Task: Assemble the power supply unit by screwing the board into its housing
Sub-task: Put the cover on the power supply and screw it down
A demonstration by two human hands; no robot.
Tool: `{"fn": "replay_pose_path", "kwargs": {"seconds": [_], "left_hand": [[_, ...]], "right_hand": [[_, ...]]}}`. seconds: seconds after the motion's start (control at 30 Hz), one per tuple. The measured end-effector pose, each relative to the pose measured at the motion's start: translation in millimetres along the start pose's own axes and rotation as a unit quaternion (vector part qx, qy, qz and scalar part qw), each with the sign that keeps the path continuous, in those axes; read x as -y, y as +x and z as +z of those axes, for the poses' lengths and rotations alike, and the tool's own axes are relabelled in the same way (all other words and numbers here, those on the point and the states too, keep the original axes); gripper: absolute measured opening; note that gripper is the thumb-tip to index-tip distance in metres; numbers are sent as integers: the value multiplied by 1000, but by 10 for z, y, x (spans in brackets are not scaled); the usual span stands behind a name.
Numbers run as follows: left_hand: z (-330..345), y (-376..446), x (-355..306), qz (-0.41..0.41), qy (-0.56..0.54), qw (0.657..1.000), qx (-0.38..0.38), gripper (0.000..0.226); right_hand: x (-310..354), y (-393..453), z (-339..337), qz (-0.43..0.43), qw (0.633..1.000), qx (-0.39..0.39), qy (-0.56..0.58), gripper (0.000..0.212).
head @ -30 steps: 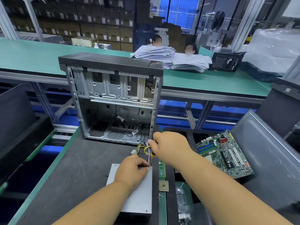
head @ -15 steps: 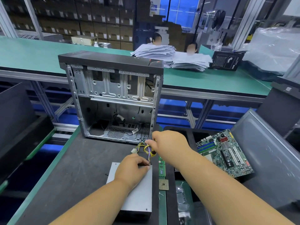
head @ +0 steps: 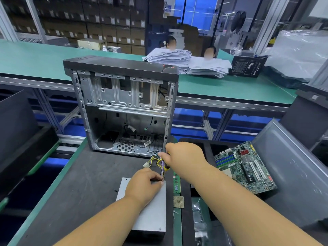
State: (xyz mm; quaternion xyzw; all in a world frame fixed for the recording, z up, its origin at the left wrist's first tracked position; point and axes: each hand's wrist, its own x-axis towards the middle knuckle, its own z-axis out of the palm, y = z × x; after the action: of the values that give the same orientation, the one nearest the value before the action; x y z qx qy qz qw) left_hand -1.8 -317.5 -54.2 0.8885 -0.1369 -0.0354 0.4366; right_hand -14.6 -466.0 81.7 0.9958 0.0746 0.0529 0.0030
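The task was at an early stage, I judge. The PSU (head: 152, 206) lay on the bench w/ the left hand (head: 143, 188) pressed on it; the right hand (head: 184, 157) pinched its cable bundle (head: 158, 163). The open case (head: 122, 107) stood behind, no screws in yet.

The left hand (head: 143, 185) covers the far end of the silver box (head: 150, 213), so where the wires (head: 159, 163) join it is hidden. The right hand (head: 184, 157) hides the top of the wires. Both arms are cut off at the bottom edge. The tray (head: 200, 226) holds something too blurry to tell.
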Motion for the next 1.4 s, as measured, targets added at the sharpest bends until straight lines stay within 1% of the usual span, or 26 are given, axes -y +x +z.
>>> {"fn": "replay_pose_path", "kwargs": {"seconds": [0.07,0.13,0.2,0.23,0.3,0.4,0.47,0.5,0.57,0.63,0.67,0.73,0.77,0.83,0.9,0.93,0.97,1.0,1.07,1.1,1.13,1.17,1.23,1.3,1.33,1.4], "left_hand": [[0,-5,-2,1,-1,1000,-1,11],[0,-3,-2,2,3,1000,-3,16],[0,4,1,2,6,1000,-4,15],[3,8,6,3,7,1000,-3,13],[9,9,17,3,8,1000,-2,9],[11,7,17,-4,5,1000,-3,5],[10,9,15,-7,1,1000,-3,5],[8,9,11,-6,2,1000,-2,5],[3,9,7,-3,3,1000,0,5],[1,10,5,-4,3,1000,-1,6],[0,9,3,-6,3,1000,-1,6],[-4,2,-2,-7,3,1000,0,8],[-8,-2,-3,-4,5,1000,2,9],[-16,-12,-6,5,13,1000,10,13],[-29,-21,-12,12,22,1000,17,18],[-34,-23,-13,14,26,999,18,18],[-39,-24,-15,16,28,999,19,18],[-43,-24,-18,17,30,999,21,17],[-46,-26,-25,20,33,999,23,15],[-48,-26,-29,21,35,999,22,15],[-50,-26,-31,21,36,999,22,15],[-52,-24,-32,22,36,999,22,15],[-53,-25,-31,23,37,999,21,15],[-53,-31,-32,23,38,999,21,14],[-54,-32,-33,24,38,999,21,14],[-57,-33,-33,27,39,999,19,14]], "right_hand": [[6,-20,-11,-9,999,12,45,25],[5,-42,-43,-20,992,34,118,12],[18,-69,-64,-31,983,49,176,10],[25,-79,-67,-39,981,50,183,10],[30,-78,-37,-42,985,37,162,11],[-11,-40,11,20,996,15,87,33],[-25,-38,27,58,998,10,28,40],[-26,-46,35,59,998,3,14,41],[-33,-57,46,49,998,-2,30,37],[-40,-64,25,25,991,16,129,23],[-47,-67,3,10,984,33,174,20],[-64,-65,-34,-24,978,40,201,27],[-68,-61,-38,-35,981,34,189,27],[-69,-49,-38,-30,991,22,127,17],[-72,-40,-20,1,999,27,47,31],[-71,-38,-5,11,999,26,29,36],[-67,-37,8,10,999,22,33,37],[-59,-36,7,3,998,25,55,34],[-45,-38,-25,-18,990,44,134,18],[-49,-29,-52,-31,985,55,159,15],[-59,-21,-74,-42,983,58,168,17],[-63,-15,-87,-49,984,52,163,20],[-52,-20,-83,-37,993,29,105,21],[-42,-35,-44,-16,999,25,43,33],[-34,-42,-29,-15,999,26,44,34],[-14,-48,-47,-24,994,36,103,22]]}}
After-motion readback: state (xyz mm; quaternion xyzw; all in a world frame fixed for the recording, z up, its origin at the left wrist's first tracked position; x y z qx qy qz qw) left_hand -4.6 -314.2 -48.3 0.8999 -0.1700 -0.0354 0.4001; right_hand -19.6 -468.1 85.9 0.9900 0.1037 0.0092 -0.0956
